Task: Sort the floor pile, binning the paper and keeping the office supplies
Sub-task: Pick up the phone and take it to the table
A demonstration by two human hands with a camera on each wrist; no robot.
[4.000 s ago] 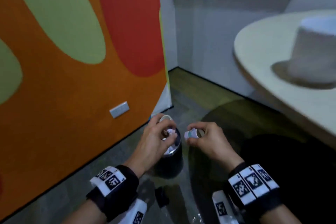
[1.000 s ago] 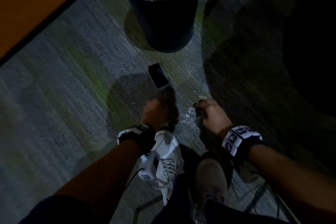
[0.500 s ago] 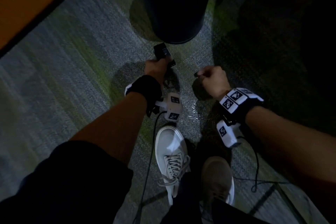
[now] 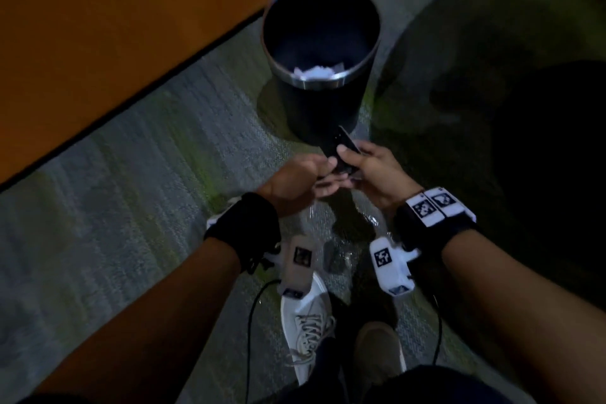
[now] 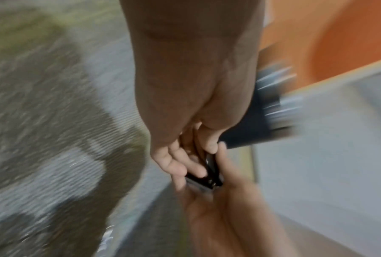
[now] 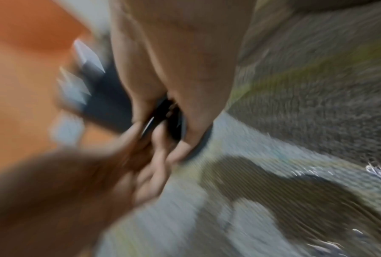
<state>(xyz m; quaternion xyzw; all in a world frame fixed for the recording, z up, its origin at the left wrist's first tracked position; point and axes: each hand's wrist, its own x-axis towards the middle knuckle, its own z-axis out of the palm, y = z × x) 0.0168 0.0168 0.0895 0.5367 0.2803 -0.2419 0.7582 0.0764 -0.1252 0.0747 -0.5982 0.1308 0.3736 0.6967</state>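
both hands are meeting just in front of the bin (image 4: 328, 82), above the carpet (image 4: 131, 190). right hand (image 4: 377, 174) is pinching a small flat black object (image 4: 344, 149), thumb on top, fingers curled under; left hand (image 4: 295, 184) is curling its fingers on the near end too. looks like a keep-item being passed or checked, prob an office supply. white paper (image 4: 316, 71) is already sitting in the bin. next: settling it in one hand, then going for the shiny bits (image 4: 372, 220) on the carpet, maybe staples or clips. wrist views are blurring badly; what the object is, can't tell.
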